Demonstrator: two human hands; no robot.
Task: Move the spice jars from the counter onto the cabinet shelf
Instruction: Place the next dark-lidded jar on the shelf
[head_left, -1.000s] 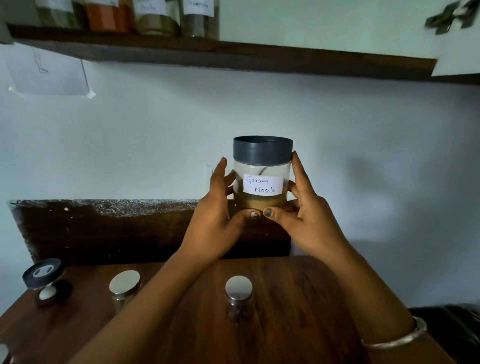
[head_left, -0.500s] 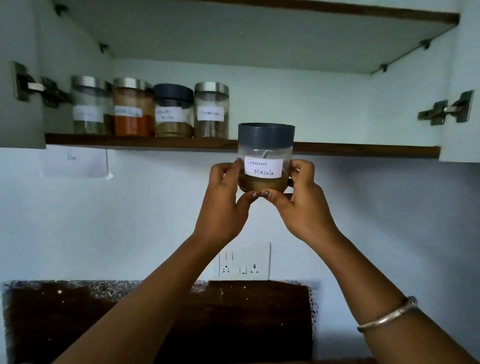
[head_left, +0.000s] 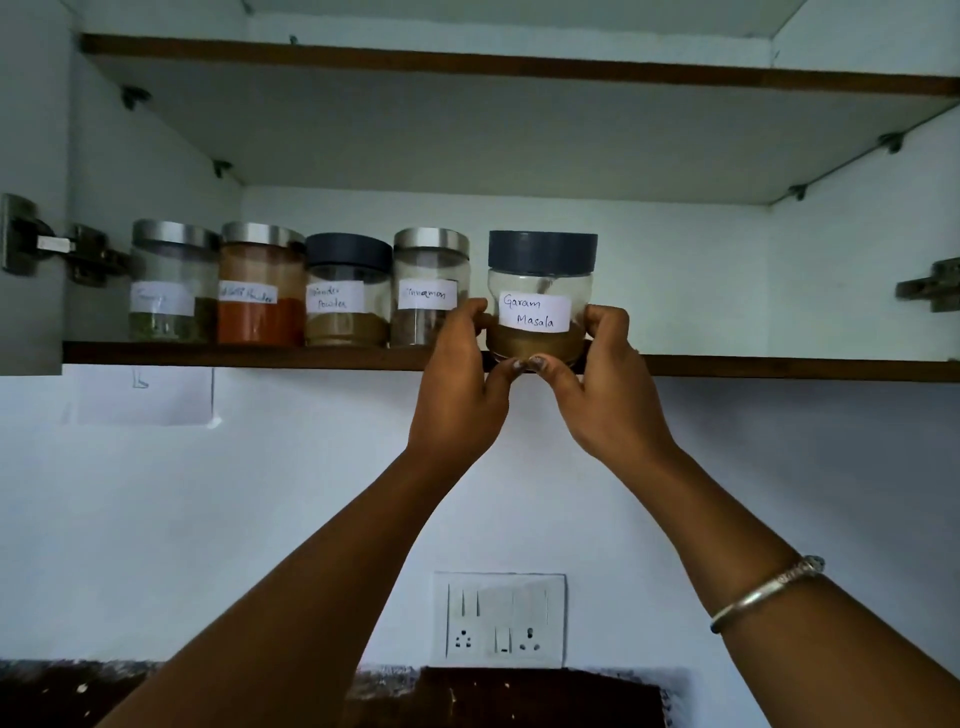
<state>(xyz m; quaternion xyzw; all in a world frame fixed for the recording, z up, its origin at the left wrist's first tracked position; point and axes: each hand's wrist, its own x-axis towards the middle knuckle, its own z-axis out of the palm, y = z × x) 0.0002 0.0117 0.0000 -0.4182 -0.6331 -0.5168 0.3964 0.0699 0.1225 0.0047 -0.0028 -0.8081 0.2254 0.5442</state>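
Jar marked Garam Masala (head_left: 540, 291), dark lid, upright at the front edge of the cabinet shelf (head_left: 779, 368), just right of the Cinnamon jar (head_left: 428, 286). Left hand (head_left: 457, 395) and right hand (head_left: 608, 395) both grip its lower half: fingers curled round the sides, thumbs meeting at the base. Can't tell if the base is resting on the board. 4 jars stand in a row on the shelf: Cinnamon, dark-lidded powder jar (head_left: 347, 291), red powder jar (head_left: 260, 286), leftmost jar (head_left: 171, 280). Bangle (head_left: 763, 592) on right wrist.
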